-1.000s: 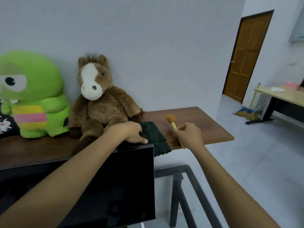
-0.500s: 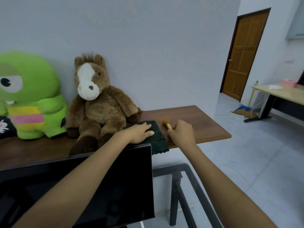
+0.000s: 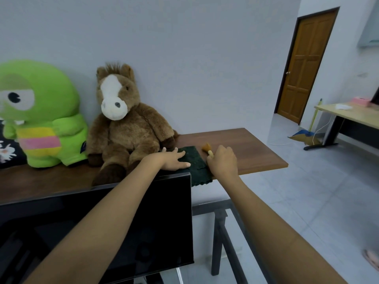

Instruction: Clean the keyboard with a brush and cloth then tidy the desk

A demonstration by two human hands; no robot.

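A dark green cloth [image 3: 197,163] lies on the brown wooden shelf [image 3: 246,148], its near corner hanging over the edge. My left hand [image 3: 174,159] rests flat on the cloth with fingers spread. Just right of the cloth, a small brush [image 3: 207,148] with orange bristles and a pale handle lies low on the shelf. My right hand [image 3: 222,160] is closed around its handle. The keyboard is not in view.
A brown plush horse [image 3: 125,128] and a green plush creature [image 3: 39,117] sit on the shelf to the left. A black monitor [image 3: 102,222] stands below my arms. A dark metal frame with glass [image 3: 225,218] sits lower right. A door [image 3: 305,64] and another desk [image 3: 348,117] are far right.
My right hand lowered the brush from upright to the shelf beside the cloth. My left hand went from gripping the cloth's edge to lying flat on it.
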